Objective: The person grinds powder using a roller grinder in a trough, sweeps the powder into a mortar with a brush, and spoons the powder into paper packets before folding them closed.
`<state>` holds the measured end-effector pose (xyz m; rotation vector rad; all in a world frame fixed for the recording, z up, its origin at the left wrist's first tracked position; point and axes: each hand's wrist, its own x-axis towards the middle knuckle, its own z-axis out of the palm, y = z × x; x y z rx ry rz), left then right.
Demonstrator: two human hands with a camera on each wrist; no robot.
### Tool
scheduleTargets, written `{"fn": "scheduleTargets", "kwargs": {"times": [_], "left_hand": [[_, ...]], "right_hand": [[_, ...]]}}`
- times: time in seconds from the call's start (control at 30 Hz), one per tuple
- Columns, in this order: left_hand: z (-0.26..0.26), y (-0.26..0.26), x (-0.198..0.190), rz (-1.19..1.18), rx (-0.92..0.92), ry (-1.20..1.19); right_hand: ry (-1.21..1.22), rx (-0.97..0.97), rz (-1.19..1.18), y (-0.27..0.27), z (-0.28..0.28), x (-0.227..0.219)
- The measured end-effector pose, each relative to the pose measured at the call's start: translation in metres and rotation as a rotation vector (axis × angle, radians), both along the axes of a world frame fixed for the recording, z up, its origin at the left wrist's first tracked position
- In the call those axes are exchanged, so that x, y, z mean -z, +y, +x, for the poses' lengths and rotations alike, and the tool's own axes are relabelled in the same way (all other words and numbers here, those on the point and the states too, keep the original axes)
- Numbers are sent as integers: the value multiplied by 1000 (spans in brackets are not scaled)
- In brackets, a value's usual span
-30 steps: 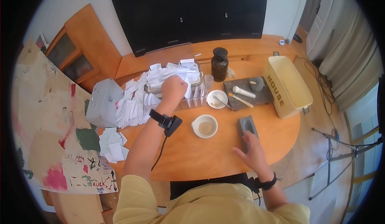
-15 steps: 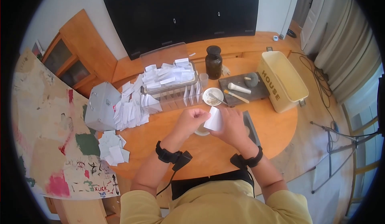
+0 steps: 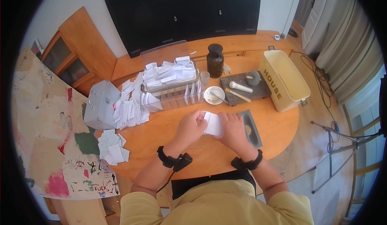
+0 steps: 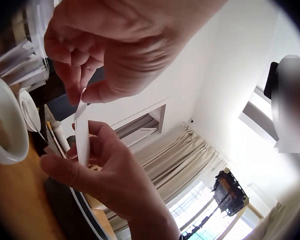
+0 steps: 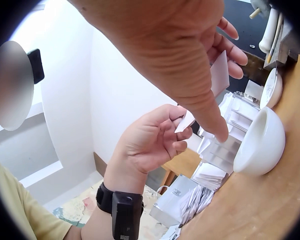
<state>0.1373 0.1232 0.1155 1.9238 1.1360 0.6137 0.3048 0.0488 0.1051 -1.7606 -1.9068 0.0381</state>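
Note:
A small white folded paper (image 3: 213,125) is held up between both hands over the front part of the table. My left hand (image 3: 192,126) pinches its left edge between thumb and fingertip. My right hand (image 3: 233,130) holds the opposite side, thumb on one face and fingers behind. In the left wrist view the paper (image 4: 81,132) is seen nearly edge-on. A white bowl (image 5: 262,142) stands on the table below, mostly hidden by the hands in the head view. Just right of my right hand lies a grey block (image 3: 255,137) with an oval hollow.
Behind the hands are a small white dish (image 3: 213,96) with a spoon, a dark slab (image 3: 231,79) bearing a white pestle (image 3: 240,88) and brush, and a dark jar (image 3: 215,63). A cream HOUSE bin (image 3: 269,78) stands right. Piled papers (image 3: 131,108) and a divided clear box (image 3: 169,101) stand left.
My left hand came back from the paper-filled box with a white paper, and my right hand left the grey block to meet it. The paper was then turned and lowered slightly between both hands.

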Motion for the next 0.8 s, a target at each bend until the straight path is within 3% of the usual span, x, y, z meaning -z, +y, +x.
{"fn": "scheduleTargets", "kwargs": {"times": [0.1, 0.3, 0.47, 0.57, 0.67, 0.8], "left_hand": [[-7, 13, 26, -231, 81, -133], [-9, 11, 17, -305, 111, -29], [-4, 2, 7, -324, 87, -167], [-15, 4, 18, -342, 50, -234], [-29, 3, 35, -362, 33, -272], [-40, -8, 45, -388, 1, -281]], "right_hand": [[18, -36, 27, -3, 1, 0], [70, -74, 35, -6, 6, 7], [64, -25, -22, -21, 30, -8], [-77, 22, 18, -38, 71, -20], [-228, 28, -161, -54, 109, -40], [-518, -12, -269, -61, 133, -32]]}}
